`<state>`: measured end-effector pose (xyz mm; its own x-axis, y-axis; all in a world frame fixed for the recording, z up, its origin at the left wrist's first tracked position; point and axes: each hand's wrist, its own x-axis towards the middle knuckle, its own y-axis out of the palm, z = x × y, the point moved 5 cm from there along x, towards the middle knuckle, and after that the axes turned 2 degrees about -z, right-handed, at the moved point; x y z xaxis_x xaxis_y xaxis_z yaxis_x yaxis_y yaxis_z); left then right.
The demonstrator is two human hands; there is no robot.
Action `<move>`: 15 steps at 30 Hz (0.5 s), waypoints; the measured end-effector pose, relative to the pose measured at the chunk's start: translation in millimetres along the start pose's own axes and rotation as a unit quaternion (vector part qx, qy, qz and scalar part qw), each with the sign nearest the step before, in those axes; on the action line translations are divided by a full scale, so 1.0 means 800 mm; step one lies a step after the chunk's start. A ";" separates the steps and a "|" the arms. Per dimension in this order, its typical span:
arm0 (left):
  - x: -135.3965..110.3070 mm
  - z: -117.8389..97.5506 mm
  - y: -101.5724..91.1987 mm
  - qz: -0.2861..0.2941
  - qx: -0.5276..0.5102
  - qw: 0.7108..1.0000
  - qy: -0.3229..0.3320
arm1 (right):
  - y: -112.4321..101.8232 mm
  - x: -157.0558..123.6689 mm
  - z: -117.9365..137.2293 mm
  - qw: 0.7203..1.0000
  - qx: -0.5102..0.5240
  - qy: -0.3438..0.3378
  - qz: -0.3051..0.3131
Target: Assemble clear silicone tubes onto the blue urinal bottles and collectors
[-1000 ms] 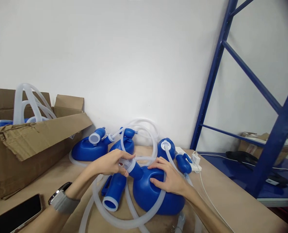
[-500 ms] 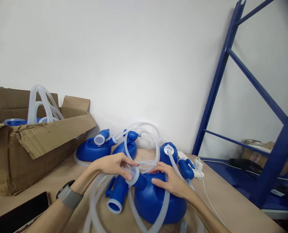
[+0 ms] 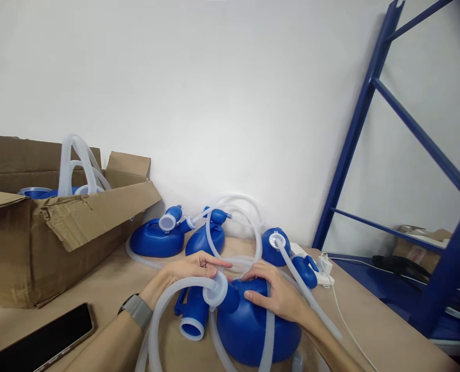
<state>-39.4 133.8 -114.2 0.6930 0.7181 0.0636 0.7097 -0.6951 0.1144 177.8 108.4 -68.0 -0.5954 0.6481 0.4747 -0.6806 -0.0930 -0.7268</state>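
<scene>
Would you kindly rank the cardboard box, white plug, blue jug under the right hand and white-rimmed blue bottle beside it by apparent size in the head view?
1. Cardboard box, cut off at left
2. Blue jug
3. White-rimmed blue bottle
4. White plug

Your right hand [image 3: 274, 292] is hiding part of the blue bottle [image 3: 245, 330] beneath its fingers; well left of those, the view's edge is cropping the phone [image 3: 40, 340] and carton [image 3: 82, 261].
</scene>
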 end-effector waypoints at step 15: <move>-0.009 -0.016 0.001 -0.007 0.066 0.998 -0.020 | -0.002 0.006 0.002 0.995 -0.067 0.075 0.029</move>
<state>-45.3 128.1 -102.0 0.6856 0.7276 0.0227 0.7279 -0.6855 -0.0163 175.7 110.3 -63.5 -0.5551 0.7504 0.3587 -0.5786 -0.0386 -0.8147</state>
